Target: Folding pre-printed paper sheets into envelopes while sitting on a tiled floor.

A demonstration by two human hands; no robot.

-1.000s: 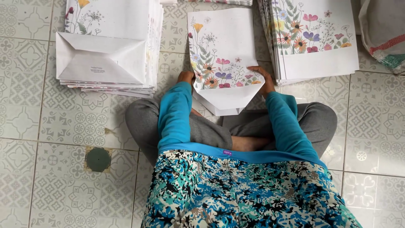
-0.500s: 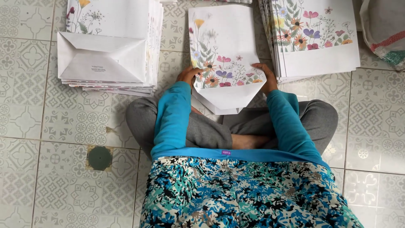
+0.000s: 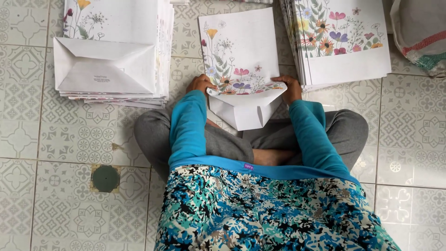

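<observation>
A white paper bag point(image 3: 241, 51) printed with coloured flowers lies flat on the tiled floor in front of my crossed legs. Its bottom end point(image 3: 246, 109) is folded up into white flaps toward me. My left hand point(image 3: 200, 83) presses the bag's left lower corner, and my right hand point(image 3: 287, 87) holds the right lower corner along the fold. Both arms wear bright blue sleeves.
A stack of finished flowered bags point(image 3: 111, 51) lies at the left, its top one showing a folded white base. Another stack of flat flowered sheets point(image 3: 344, 42) lies at the right. A woven sack point(image 3: 418, 32) sits far right. A round floor drain point(image 3: 105, 178) is at lower left.
The folded bottom flap has been pressed flatter along the crease and both hands have shifted slightly along it; the bag stays in place.
</observation>
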